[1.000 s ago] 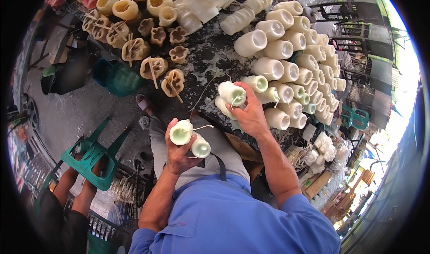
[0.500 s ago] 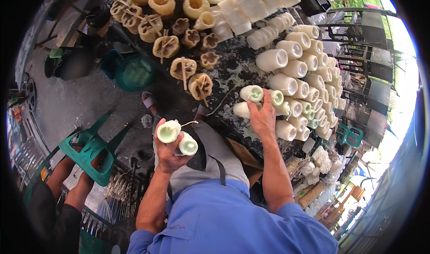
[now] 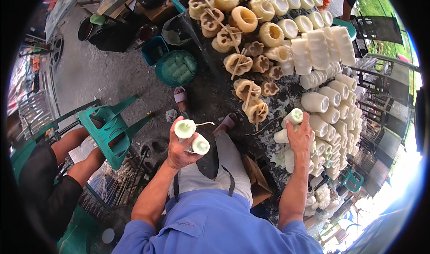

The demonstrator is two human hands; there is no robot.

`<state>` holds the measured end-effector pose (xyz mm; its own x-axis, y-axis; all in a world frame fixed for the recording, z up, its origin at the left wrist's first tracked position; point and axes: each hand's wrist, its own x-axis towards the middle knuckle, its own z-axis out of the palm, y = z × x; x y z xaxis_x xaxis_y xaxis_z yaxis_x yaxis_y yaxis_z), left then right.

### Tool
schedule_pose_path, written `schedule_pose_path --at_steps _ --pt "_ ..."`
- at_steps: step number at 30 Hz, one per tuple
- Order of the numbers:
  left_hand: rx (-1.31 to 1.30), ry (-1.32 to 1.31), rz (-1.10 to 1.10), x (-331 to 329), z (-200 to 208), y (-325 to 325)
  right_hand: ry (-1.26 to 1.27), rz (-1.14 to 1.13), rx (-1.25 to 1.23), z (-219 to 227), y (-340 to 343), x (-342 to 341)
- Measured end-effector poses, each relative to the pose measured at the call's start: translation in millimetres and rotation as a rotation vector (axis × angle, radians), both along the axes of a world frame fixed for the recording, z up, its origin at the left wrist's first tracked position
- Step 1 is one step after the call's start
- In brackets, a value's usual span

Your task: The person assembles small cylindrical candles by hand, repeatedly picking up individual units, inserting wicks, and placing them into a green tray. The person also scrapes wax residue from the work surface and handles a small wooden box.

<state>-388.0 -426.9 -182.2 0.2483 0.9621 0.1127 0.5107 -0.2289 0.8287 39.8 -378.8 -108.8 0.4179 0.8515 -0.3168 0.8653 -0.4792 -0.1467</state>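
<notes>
My left hand (image 3: 180, 149) holds two pale green-white cylindrical candles (image 3: 191, 136) side by side, a thin wick sticking out of the upper one. My right hand (image 3: 301, 136) is stretched out over the dark, wax-spattered table (image 3: 215, 95) and grips another cream candle (image 3: 293, 117) near a loose one lying beside it. Rows of similar cream cylinders (image 3: 331, 106) lie stacked just right of that hand. Flower-shaped wax moulds (image 3: 250, 97) with sticks across them stand ahead of it.
An overturned green plastic chair (image 3: 109, 126) lies on the concrete floor at my left. A second person's bare legs (image 3: 76, 157) sit beside it. A green basket (image 3: 176, 67) and a blue tub (image 3: 153, 51) stand near the table's far left corner.
My view has swung so the table sits higher and more to the right. My right hand has moved forward and down onto a candle at the table. The left hand keeps its two candles.
</notes>
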Motion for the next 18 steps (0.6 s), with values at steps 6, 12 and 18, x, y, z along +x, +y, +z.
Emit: schedule_pose_path --at_steps 6,12,18 --pt "-0.021 0.016 0.229 -33.2 -26.2 18.1 0.087 0.234 0.12 -5.4 7.4 16.9" --pt "-0.047 0.012 0.403 -64.0 -40.2 28.1 0.239 0.046 0.452 18.8 -27.0 17.5" --pt "-0.007 -0.007 0.479 -90.8 -51.9 37.1 0.101 0.466 0.643 126.6 -2.3 -59.7"
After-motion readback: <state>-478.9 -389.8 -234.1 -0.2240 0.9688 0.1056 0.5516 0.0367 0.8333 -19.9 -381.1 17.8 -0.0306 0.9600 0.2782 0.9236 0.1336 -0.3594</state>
